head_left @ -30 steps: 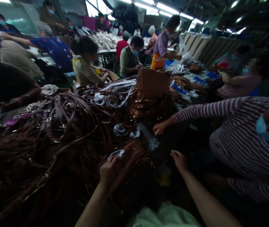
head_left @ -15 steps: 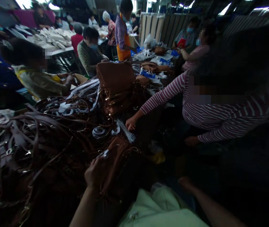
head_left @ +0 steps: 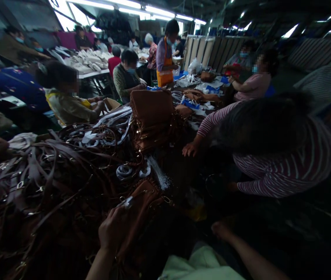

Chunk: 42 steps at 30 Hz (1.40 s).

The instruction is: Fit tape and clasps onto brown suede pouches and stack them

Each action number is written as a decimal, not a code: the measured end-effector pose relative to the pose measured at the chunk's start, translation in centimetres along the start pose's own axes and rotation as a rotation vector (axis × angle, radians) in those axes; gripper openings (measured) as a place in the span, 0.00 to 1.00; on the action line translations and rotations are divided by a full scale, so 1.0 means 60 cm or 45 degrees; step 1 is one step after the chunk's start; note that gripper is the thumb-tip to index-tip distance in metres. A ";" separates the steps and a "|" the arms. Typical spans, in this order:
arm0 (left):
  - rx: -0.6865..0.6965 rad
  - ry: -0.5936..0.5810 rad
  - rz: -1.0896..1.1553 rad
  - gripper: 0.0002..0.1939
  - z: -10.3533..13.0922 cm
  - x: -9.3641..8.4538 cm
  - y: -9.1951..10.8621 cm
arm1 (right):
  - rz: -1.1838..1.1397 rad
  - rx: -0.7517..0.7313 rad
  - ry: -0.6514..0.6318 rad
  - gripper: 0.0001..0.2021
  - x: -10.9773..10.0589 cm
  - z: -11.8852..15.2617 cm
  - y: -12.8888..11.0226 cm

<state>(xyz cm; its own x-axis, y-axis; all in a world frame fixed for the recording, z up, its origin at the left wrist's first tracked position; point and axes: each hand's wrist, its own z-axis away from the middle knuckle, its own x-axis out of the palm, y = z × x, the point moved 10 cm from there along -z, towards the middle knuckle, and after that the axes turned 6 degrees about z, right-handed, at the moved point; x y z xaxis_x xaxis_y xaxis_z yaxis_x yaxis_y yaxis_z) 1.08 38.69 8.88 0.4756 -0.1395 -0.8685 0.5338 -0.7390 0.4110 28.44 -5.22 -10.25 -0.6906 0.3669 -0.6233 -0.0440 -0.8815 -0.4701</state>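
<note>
My left hand (head_left: 111,229) is closed on the near left side of a brown bag (head_left: 143,206), its fingers partly hidden against it. A whitish wrapped bit shows on the bag just past my fingertips, and a metal ring hangs at its far right corner. To the right, low over the dark area beside the table, is my right hand (head_left: 221,230); it is too dim to make out its fingers or anything in them. Beyond the bag lie a bundle of thin clear strands (head_left: 158,173) and a rolled pale strip (head_left: 124,171).
A tall stack of brown bags (head_left: 152,112) stands ahead. Brown straps with metal buckles (head_left: 49,163) heap up on the left. A co-worker in a striped top (head_left: 270,171) bends close on the right, one hand (head_left: 191,147) on the table edge. Other people sit around farther tables.
The striped-sleeved co-worker's hand has left the clear strands and moved right, and that person bends lower. My left hand stays on the bag. The view has shifted.
</note>
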 end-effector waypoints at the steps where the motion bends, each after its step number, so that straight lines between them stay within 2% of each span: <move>1: -0.003 0.006 0.006 0.12 0.000 0.000 0.000 | 0.003 -0.025 -0.042 0.07 -0.003 -0.022 -0.022; 4: -0.018 0.017 0.029 0.11 0.001 0.000 -0.003 | 0.000 -0.108 -0.117 0.07 -0.026 -0.055 -0.091; 6: -0.020 0.024 0.060 0.11 0.002 -0.002 -0.008 | 0.062 -0.211 -0.167 0.08 -0.047 -0.038 -0.150; 9: 0.030 0.020 0.145 0.11 0.001 -0.003 -0.010 | 0.257 -0.536 -0.293 0.10 -0.071 0.055 -0.284; 12: 0.085 0.033 0.205 0.12 -0.001 -0.006 -0.008 | 0.192 -0.817 -0.353 0.13 -0.099 0.186 -0.445; 15: 0.092 0.086 0.181 0.12 0.000 -0.013 -0.007 | 0.097 -1.088 -0.302 0.12 -0.126 0.296 -0.611; 17: 0.104 0.107 0.166 0.12 0.002 -0.014 -0.006 | 0.024 -1.311 -0.306 0.11 -0.135 0.350 -0.711; 19: 0.103 0.111 0.154 0.11 0.005 -0.011 -0.006 | -0.028 -1.499 -0.264 0.11 -0.146 0.376 -0.795; 21: 0.091 0.110 0.142 0.11 0.007 -0.006 -0.010 | -0.120 -1.570 -0.207 0.11 -0.162 0.370 -0.866; 23: 0.086 0.131 0.137 0.11 0.009 -0.006 -0.014 | -0.258 -1.567 -0.139 0.13 -0.187 0.339 -0.934; 26: 0.110 0.185 0.168 0.11 0.013 -0.011 -0.016 | -0.480 -1.555 0.033 0.13 -0.245 0.269 -1.036; 28: 0.130 0.203 0.199 0.11 0.015 -0.012 -0.017 | -0.568 -1.441 0.138 0.12 -0.288 0.205 -1.092; 30: 0.138 0.223 0.220 0.12 0.017 -0.013 -0.017 | -0.607 -1.291 0.166 0.11 -0.323 0.142 -1.135; 32: 0.125 0.248 0.234 0.12 0.017 -0.014 -0.018 | -0.570 -1.271 0.168 0.10 -0.346 0.107 -1.170; 34: 0.085 0.253 0.246 0.13 0.015 -0.012 -0.019 | -0.527 -1.351 0.157 0.10 -0.353 0.107 -1.189; 36: 0.033 0.206 0.262 0.13 0.012 -0.005 -0.022 | -0.524 -1.444 0.132 0.12 -0.335 0.138 -1.182; 37: 0.012 0.169 0.272 0.12 0.009 -0.001 -0.022 | -0.532 -1.476 0.109 0.12 -0.316 0.160 -1.168; 39: -0.010 0.098 0.284 0.12 0.005 0.007 -0.022 | -0.494 -1.545 -0.009 0.12 -0.250 0.215 -1.122; 42: -0.004 0.046 0.262 0.12 -0.002 0.006 -0.017 | -0.233 -1.674 -0.292 0.11 -0.111 0.288 -1.021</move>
<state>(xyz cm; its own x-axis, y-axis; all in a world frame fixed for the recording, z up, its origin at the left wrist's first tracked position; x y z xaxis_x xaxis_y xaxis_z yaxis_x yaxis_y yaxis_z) 0.80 39.46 8.16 0.5996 -0.2631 -0.7558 0.4252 -0.6953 0.5794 23.24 41.20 33.47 -0.8591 0.2763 -0.4308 0.4828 0.1581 -0.8614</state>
